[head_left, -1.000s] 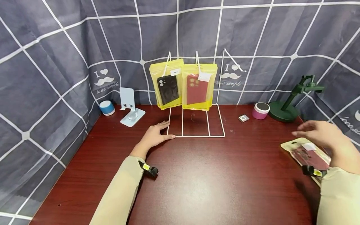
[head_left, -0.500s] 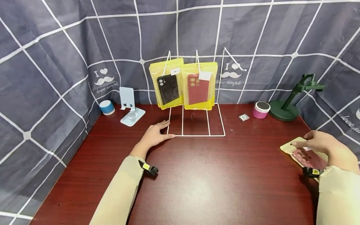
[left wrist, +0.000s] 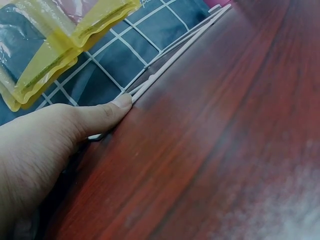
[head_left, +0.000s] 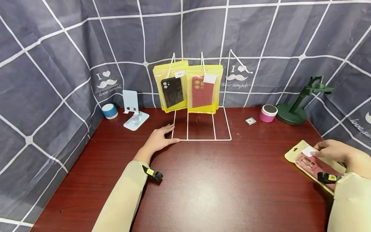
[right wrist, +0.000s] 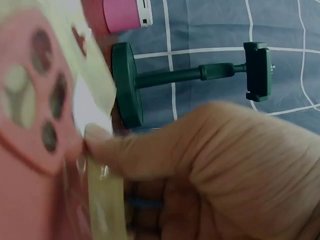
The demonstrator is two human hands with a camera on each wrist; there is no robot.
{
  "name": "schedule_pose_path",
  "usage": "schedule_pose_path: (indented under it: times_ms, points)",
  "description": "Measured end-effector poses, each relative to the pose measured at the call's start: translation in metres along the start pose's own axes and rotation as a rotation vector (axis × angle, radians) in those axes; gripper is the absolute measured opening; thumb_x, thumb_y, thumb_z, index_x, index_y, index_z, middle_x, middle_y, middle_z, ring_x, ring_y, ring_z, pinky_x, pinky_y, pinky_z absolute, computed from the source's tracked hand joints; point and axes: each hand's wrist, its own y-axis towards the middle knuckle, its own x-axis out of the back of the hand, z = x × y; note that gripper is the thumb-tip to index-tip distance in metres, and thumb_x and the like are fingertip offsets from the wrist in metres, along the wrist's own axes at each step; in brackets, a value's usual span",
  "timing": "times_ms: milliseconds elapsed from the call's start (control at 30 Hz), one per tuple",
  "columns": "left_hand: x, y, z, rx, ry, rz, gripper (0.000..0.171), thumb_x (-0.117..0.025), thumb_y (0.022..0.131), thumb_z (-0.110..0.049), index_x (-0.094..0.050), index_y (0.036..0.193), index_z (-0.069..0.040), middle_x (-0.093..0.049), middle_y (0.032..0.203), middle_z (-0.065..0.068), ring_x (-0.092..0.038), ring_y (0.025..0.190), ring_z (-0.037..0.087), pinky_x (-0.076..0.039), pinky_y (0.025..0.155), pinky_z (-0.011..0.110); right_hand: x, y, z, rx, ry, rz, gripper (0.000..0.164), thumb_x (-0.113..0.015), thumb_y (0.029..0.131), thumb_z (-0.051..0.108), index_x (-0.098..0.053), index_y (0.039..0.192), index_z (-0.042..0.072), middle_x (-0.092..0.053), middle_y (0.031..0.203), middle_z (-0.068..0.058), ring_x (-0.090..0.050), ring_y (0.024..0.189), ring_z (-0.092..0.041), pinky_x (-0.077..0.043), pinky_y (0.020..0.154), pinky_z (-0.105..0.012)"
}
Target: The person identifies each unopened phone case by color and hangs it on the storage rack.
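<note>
At the right of the table, my right hand (head_left: 333, 150) pinches the edge of a clear and yellow bag holding a pink phone case (head_left: 308, 162). Up close in the right wrist view, the thumb lies by the white label (right wrist: 87, 107), and the near end of the pink case (right wrist: 30, 165) shows through the plastic. My left hand (head_left: 158, 138) rests at the left front corner of a white wire display rack (head_left: 203, 140). Its thumb presses the front bar in the left wrist view. On the rack's hooks hang a bagged black phone case (head_left: 173, 92) and a bagged red phone case (head_left: 203, 93).
A third hook (head_left: 240, 61) on the rack bears no bag. Left of the rack stand a light blue phone stand (head_left: 134, 111) and a blue speaker (head_left: 109, 111). To its right are a small silver device (head_left: 250, 121), a pink speaker (head_left: 268, 114) and a green stand (head_left: 292, 114).
My right hand has come down onto the bagged pink case, taken hold of its edge and tilted it up from the table. The left hand stays on the rack.
</note>
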Motion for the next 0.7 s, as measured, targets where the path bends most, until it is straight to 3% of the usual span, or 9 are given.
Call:
schedule_pose_path:
  times_ms: [133, 300, 433, 533, 633, 700]
  points:
    - [0.0, -0.001, 0.0, 0.004, 0.004, 0.008, 0.092, -0.07, 0.078, -0.073, -0.05, 0.15, -0.019, -0.045, 0.154, 0.004, -0.038, 0.145, 0.022, -0.032, 0.116, 0.046, -0.003, 0.006, 0.012, 0.072, 0.028, -0.119, 0.012, -0.063, 0.098, 0.017, -0.066, 0.092, 0.007, -0.058, 0.081, 0.003, -0.047, 0.073, -0.003, -0.037, 0.064, -0.024]
    - [0.001, 0.0, 0.0, -0.003, 0.002, 0.004, 0.093, -0.069, 0.077, -0.075, -0.051, 0.15, -0.018, -0.046, 0.154, 0.005, -0.038, 0.145, 0.022, -0.033, 0.116, 0.046, 0.002, 0.008, 0.026, 0.028, 0.174, -0.227, 0.027, -0.059, 0.103, 0.025, -0.061, 0.105, -0.002, -0.062, 0.081, 0.001, -0.053, 0.071, -0.005, -0.043, 0.061, -0.024]
    - [0.001, 0.0, 0.0, 0.003, 0.005, 0.005, 0.094, -0.069, 0.077, -0.076, -0.051, 0.15, -0.019, -0.046, 0.154, 0.004, -0.038, 0.145, 0.022, -0.033, 0.116, 0.046, 0.003, 0.01, 0.03, 0.0, 0.306, -0.193, 0.036, -0.063, 0.101, 0.025, -0.053, 0.119, -0.005, -0.068, 0.088, 0.001, -0.061, 0.074, -0.01, -0.05, 0.064, -0.025]
    - [0.002, -0.001, -0.001, 0.008, 0.002, 0.008, 0.094, -0.069, 0.077, -0.076, -0.051, 0.15, -0.019, -0.046, 0.154, 0.004, -0.038, 0.145, 0.022, -0.033, 0.116, 0.047, 0.005, 0.01, 0.032, 0.006, 0.341, -0.14, 0.043, -0.068, 0.098, 0.023, -0.051, 0.127, -0.004, -0.071, 0.092, 0.0, -0.065, 0.075, -0.013, -0.052, 0.067, -0.025]
    - [0.002, -0.001, -0.001, 0.009, 0.001, 0.007, 0.094, -0.069, 0.077, -0.076, -0.051, 0.15, -0.019, -0.046, 0.154, 0.004, -0.038, 0.145, 0.023, -0.033, 0.116, 0.047, 0.005, 0.01, 0.036, 0.019, 0.32, -0.131, 0.041, -0.07, 0.096, 0.027, -0.058, 0.124, 0.001, -0.072, 0.091, 0.0, -0.065, 0.076, -0.014, -0.051, 0.068, -0.025]
    - [0.001, -0.001, -0.002, 0.009, 0.003, 0.006, 0.094, -0.068, 0.077, -0.076, -0.051, 0.149, -0.019, -0.046, 0.154, 0.004, -0.038, 0.145, 0.022, -0.032, 0.116, 0.047, 0.006, 0.01, 0.04, 0.041, 0.295, -0.155, 0.031, -0.071, 0.096, 0.028, -0.064, 0.113, 0.003, -0.069, 0.083, -0.001, -0.064, 0.074, -0.015, -0.048, 0.065, -0.025]
